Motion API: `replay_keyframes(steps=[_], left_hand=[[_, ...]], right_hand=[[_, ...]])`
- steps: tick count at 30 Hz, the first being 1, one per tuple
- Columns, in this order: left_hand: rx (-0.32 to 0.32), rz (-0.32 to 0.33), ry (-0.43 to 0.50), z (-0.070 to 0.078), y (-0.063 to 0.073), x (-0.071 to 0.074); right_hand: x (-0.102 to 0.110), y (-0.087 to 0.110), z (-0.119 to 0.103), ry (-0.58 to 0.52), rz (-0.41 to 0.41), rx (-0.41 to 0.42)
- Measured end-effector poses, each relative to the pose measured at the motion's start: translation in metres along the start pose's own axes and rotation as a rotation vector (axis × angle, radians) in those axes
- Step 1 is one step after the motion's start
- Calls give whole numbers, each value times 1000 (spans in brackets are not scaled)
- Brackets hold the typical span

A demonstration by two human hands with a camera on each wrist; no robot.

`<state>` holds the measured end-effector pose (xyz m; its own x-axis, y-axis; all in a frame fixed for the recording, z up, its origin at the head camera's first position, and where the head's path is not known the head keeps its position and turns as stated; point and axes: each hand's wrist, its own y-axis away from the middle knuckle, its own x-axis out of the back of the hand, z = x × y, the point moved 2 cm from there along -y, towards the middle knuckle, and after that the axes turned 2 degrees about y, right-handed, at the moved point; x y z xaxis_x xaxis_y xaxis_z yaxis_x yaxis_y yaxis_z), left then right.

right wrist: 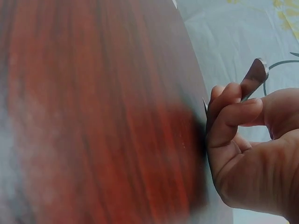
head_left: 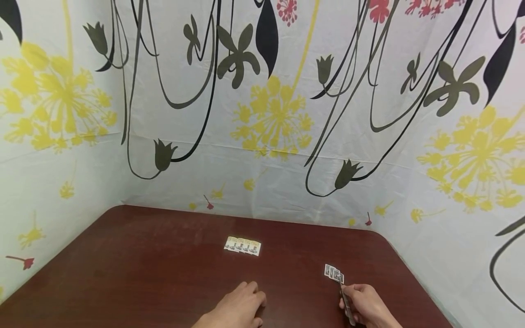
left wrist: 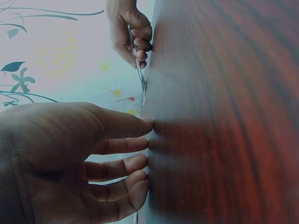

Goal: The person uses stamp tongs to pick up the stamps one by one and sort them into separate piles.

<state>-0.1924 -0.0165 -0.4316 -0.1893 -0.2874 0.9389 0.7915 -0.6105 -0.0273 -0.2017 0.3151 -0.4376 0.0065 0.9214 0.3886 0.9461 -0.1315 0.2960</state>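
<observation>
My right hand grips slim metal tweezers between thumb and fingers. Their pointed end reaches the near edge of a small overlapping group of white-bordered, stamp-like papers with dark pictures. In the right wrist view, the rounded back end of the tweezers sticks out past the curled fingers. My left hand lies to the left, palm down, its loosely bent fingertips touching the tabletop and nothing held in it. Farther back, a row of several overlapping small papers with yellow tops lies flat.
The dark red-brown wooden table has rounded far corners. A pale cloth printed with flowers and stems hangs close behind it and along both sides.
</observation>
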Motion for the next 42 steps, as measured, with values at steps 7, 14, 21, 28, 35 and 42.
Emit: replay_keyframes(steps=[7,14,21,28,35,42], left_hand=[[3,3,3,0,0,-1],[1,-1,3,1,0,0],[-3,-5,13,1,1,0],[-6,-14,24,0,1,0],[-6,-1,9,1,2,0],[-14,37,-12,1,3,-1]], right_hand=[[2,2,1,-25,-39,7],[6,4,-2,11,-60,26],[7,9,-5,50,-84,34],[-2,14,-9,26,-190,115],[-12,19,-18,21,-207,154],[-18,24,-25,63,-203,174]])
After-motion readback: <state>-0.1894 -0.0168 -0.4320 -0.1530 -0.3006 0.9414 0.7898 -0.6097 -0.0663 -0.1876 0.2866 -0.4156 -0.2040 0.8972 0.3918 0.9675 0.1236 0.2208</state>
